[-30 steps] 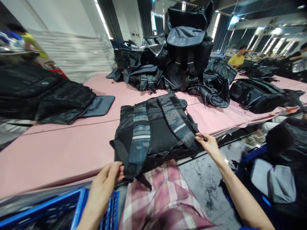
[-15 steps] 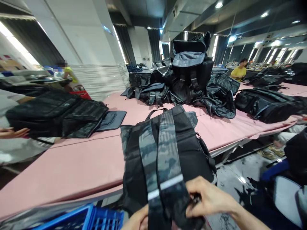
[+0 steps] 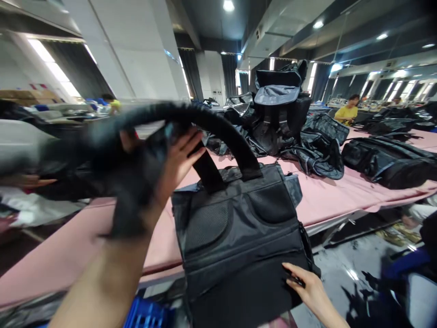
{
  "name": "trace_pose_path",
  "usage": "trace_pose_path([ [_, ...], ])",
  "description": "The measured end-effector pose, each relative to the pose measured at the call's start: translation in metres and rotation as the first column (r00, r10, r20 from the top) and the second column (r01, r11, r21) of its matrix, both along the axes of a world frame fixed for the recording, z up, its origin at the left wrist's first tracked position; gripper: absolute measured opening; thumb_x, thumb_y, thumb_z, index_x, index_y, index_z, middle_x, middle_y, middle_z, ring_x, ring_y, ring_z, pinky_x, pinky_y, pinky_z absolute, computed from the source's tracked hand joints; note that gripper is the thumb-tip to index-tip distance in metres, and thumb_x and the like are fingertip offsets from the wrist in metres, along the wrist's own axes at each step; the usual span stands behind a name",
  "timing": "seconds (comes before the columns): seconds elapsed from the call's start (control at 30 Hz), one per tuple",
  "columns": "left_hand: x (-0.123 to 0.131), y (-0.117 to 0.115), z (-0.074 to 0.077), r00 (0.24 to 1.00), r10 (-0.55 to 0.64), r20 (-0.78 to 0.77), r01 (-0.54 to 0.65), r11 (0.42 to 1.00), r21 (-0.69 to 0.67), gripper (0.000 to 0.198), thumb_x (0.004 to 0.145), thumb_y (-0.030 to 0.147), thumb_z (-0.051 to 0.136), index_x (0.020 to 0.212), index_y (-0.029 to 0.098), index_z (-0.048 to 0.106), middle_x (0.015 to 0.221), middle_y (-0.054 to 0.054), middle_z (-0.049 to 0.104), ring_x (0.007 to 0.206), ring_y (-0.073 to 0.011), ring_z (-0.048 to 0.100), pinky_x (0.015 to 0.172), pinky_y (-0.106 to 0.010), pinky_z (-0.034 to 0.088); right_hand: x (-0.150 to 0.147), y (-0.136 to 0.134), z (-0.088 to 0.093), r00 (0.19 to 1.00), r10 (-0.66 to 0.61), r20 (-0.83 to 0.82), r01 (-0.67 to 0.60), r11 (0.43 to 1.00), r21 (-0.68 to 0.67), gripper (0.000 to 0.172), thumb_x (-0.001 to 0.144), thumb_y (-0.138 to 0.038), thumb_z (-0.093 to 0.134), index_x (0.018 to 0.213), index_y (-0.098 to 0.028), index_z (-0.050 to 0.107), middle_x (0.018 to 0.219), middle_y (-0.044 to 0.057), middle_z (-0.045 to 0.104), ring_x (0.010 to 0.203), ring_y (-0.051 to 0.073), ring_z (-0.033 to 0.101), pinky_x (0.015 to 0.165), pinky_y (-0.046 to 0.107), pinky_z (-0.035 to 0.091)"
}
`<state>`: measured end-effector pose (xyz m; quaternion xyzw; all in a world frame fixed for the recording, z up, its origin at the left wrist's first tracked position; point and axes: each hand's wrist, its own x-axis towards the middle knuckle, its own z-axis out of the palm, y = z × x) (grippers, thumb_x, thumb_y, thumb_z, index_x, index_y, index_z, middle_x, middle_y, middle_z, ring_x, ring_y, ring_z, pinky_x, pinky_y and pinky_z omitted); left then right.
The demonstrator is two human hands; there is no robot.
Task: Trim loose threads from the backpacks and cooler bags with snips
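A black backpack (image 3: 239,237) lies with its back panel up, partly over the front edge of the pink table (image 3: 160,246). Its shoulder straps (image 3: 239,141) are lifted and arch up and to the left, their far ends blurred. My left hand (image 3: 179,159) is raised under the straps, fingers spread, with blurred strap material over the wrist. Near the lower right of the back panel is my right hand (image 3: 303,284), its fingers apart at the panel's surface.
Several dark bags (image 3: 283,123) are heaped at the back of the table, and another bag (image 3: 385,161) lies at the right. A blue crate (image 3: 146,313) is below the front edge. Another person's hand (image 3: 37,181) shows at the left.
The straps, which lay flat on the backpack, are now swung up and left with my left hand. My right hand has let go of the strap ends and moved slightly right. The view has shifted.
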<state>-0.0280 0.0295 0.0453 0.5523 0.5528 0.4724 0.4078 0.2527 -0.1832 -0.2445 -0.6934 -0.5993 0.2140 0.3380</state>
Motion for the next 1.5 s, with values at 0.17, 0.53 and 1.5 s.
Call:
trace_pose_path([
  [0.17,-0.012,0.084,-0.039,0.953,-0.049,-0.299,0.114,0.973,0.202,0.054,0.087,0.044,0.026,0.096,0.002,0.059,0.125,-0.016,0.052,0.116,-0.0234,0.047,0.083,-0.03,0.042,0.001,-0.005,-0.013,0.999,0.019,-0.046,-0.022,0.996,-0.083,0.027,0.079,-0.038,0.05,0.095,-0.025,0.066,0.088,0.002,0.071,0.067,0.019,0.067,0.065,0.026,0.052],
  [0.53,-0.078,0.013,-0.151,0.591,-0.176,-0.787,0.31,0.951,0.02,0.047,0.077,0.054,0.047,0.099,0.017,0.063,0.102,-0.01,0.064,0.091,-0.0262,0.059,0.079,-0.032,0.042,0.013,0.024,0.02,0.975,0.185,0.119,-0.154,0.961,-0.231,0.038,0.08,-0.05,0.041,0.064,-0.021,0.061,0.062,0.002,0.066,0.062,0.02,0.063,0.059,0.025,0.046],
  [1.5,-0.064,-0.01,-0.129,0.972,-0.169,0.16,0.196,0.966,-0.169,0.04,0.053,0.041,0.075,0.077,0.011,0.064,0.062,0.001,0.062,0.055,-0.0114,0.054,0.055,-0.022,0.04,-0.087,0.116,0.161,0.809,-0.017,0.588,-0.395,0.725,0.565,0.009,0.084,-0.022,0.056,0.089,-0.02,0.064,0.082,0.002,0.064,0.073,0.014,0.052,0.065,0.028,0.032],
])
